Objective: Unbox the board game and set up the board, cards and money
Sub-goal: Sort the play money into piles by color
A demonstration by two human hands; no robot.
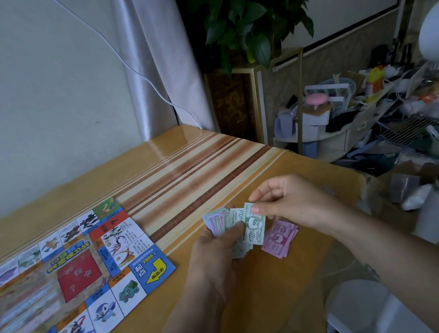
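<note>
Left hand (219,247) grips fanned notes (227,219); right hand (283,202) pinches a green note (254,224); pink notes (280,237) lie on the tabletop (259,288); board (58,276) lies flat.

The game board (67,277) lies near the worktop's left edge; its blue corner square reads "起点", "2000元" and "由此去". One green banknote (254,225) reads "2000".

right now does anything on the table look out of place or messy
Nothing stands out. The game board lies flat and unfolded, the pink banknotes sit in a loose pile on the table, and both hands hold the fanned banknotes.
</note>
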